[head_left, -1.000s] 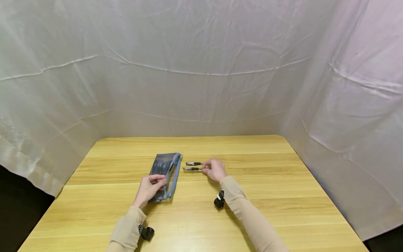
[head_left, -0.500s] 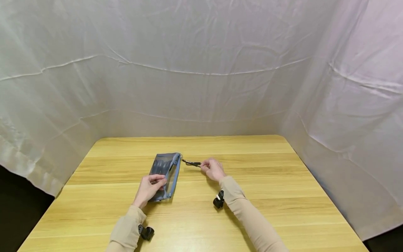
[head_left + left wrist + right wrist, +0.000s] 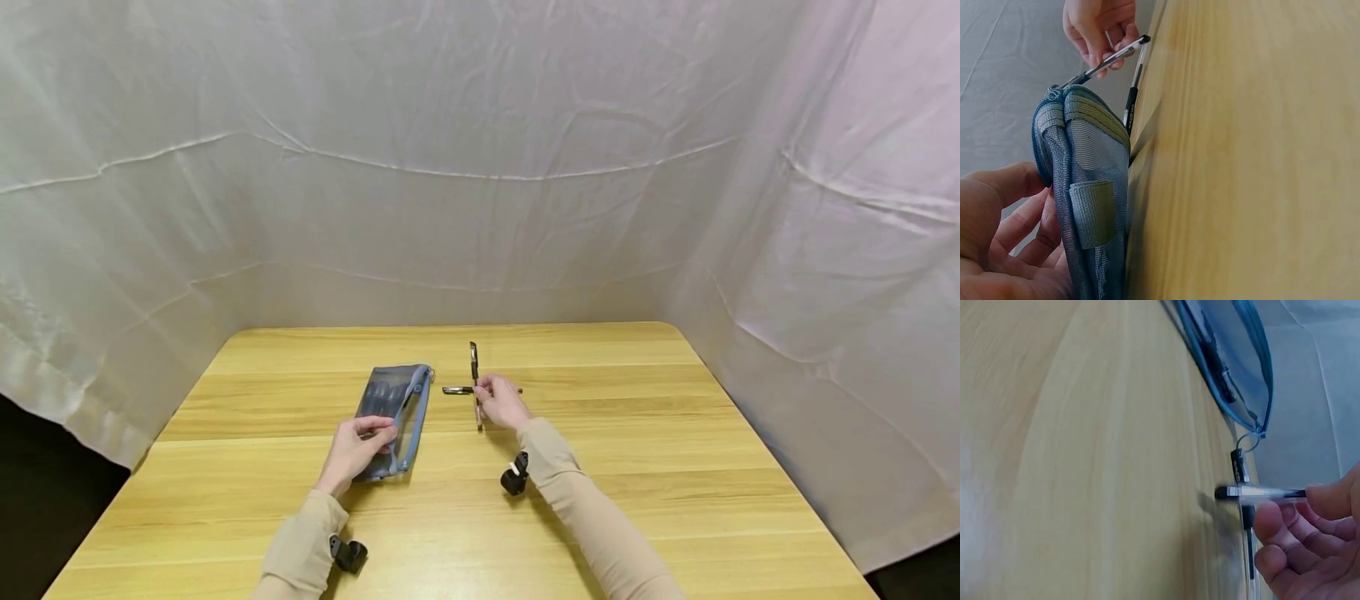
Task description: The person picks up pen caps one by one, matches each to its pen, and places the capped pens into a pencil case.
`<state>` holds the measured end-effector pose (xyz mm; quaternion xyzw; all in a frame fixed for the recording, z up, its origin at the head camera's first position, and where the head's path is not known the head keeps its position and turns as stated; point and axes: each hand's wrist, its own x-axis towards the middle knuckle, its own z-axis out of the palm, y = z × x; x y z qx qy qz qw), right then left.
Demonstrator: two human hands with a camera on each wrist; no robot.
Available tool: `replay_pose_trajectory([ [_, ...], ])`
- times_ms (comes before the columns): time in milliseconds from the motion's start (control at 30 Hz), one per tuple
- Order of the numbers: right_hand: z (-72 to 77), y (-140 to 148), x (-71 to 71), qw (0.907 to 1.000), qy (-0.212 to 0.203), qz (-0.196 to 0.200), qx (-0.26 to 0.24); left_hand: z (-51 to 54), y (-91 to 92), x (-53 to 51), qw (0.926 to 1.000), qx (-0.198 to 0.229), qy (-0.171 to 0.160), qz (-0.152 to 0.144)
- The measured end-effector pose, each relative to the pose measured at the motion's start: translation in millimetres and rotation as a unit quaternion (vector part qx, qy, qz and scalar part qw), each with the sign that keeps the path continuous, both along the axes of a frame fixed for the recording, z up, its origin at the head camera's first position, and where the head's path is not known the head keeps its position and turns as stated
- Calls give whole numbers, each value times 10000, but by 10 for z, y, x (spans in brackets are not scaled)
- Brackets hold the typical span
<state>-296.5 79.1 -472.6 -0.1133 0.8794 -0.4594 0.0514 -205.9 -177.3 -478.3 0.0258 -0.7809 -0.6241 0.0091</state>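
Note:
A blue mesh zip pencil pouch lies on the left of the table with its zipped mouth apart, facing right. My left hand pinches the near part of the mouth's edge. Dark pens show inside it in the right wrist view. With thumb and fingers my right hand pinches a black-and-clear gel pen near its middle, raised off the table and pointing away from me. Beneath it, a second gel pen lies crosswise on the table, partly hidden by the right hand.
The wooden table ends at a pale cloth curtain behind and on both sides. A small metal ring hangs at the pouch's far zip end, close to the lying pen. Black cameras sit on both wrists.
My right hand has lifted the nearer pen off the table and turned it from lying sideways to pointing away, crossing over the other pen. The left hand and pouch stay put.

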Motion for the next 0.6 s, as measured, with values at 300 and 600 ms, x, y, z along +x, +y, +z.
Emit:
replay_pose_trajectory([
  [300,36,-41,28,9948,-637,-66,-791,-3,2,-3,10000,-25,28,8],
  [600,8,-41,-1,9765,-1354,-47,-1673,2,-5,-2,10000,4,32,-20],
])
